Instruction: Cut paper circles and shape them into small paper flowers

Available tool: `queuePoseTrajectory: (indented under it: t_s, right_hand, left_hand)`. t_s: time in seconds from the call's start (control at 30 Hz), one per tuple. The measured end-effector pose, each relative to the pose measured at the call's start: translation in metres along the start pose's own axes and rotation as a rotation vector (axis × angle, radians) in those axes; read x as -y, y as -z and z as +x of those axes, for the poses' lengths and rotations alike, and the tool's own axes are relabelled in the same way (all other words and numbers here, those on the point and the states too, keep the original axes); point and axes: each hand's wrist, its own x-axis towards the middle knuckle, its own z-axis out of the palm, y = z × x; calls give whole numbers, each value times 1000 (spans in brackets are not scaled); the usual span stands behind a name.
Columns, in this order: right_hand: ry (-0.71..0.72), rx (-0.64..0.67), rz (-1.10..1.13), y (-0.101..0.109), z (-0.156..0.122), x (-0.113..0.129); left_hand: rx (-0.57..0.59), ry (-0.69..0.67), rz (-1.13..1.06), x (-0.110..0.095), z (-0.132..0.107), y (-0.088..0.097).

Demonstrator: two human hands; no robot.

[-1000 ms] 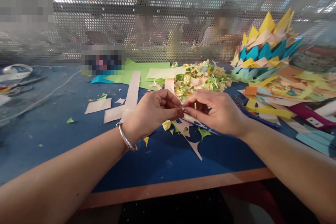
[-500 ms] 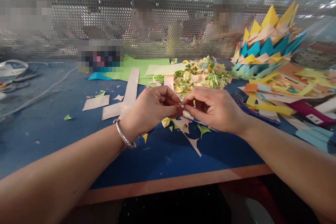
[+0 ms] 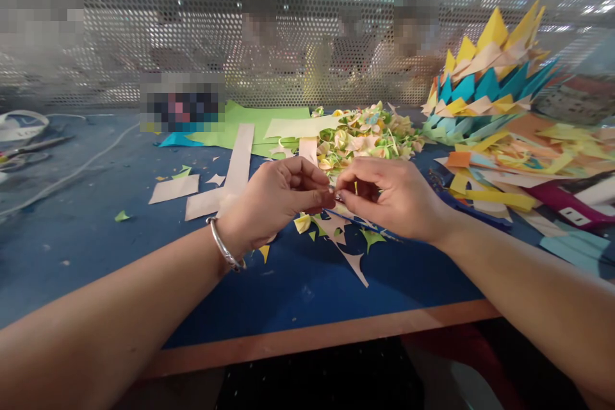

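My left hand (image 3: 293, 195) and my right hand (image 3: 384, 195) meet fingertip to fingertip above the blue table (image 3: 288, 301). Both are pinched closed around something very small, mostly hidden by the fingers; a pale speck shows at the tips. A thin blue stick-like tool (image 3: 368, 223) slants out below my right hand. Under the hands lie pale pink paper scraps (image 3: 353, 262), a small yellow folded piece (image 3: 302, 223) and a green scrap (image 3: 372, 239). Behind them rises a heap of small curled paper pieces (image 3: 369, 138).
Pale paper strips (image 3: 240, 154) and green sheets (image 3: 283, 116) lie left of the heap. A layered pointed-paper construction (image 3: 490, 77) stands at back right, near loose strips (image 3: 552, 147) and a purple object (image 3: 562, 202). Scissors (image 3: 29, 157) and a cord (image 3: 96, 163) lie left. A perforated metal screen (image 3: 202, 25) stands behind.
Both hands stay nearly in place, with only slight finger movement at the tips. The view has shifted very slightly; the papers lie as before.
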Motion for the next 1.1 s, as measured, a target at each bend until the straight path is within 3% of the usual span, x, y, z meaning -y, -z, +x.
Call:
queuePoseTrajectory:
  t_s: [0.2, 0.4, 0.63, 0.93, 1.1]
  right_hand:
    - [-76, -13, 84, -3, -1, -2]
    - [-105, 1, 25, -2, -1, -3]
    - [-59, 42, -37, -2, -2, -7]
    - [-66, 77, -71, -2, -2, -9]
    - [-88, 82, -63, -2, -2, -8]
  left_hand:
    - [3, 22, 14, -3, 1, 1]
    - [-76, -115, 362, -12, 7, 21]
    - [61, 84, 640, -9, 16, 44]
    - [35, 5, 908, -14, 15, 47]
    - [-40, -130, 1104, -23, 4, 37]
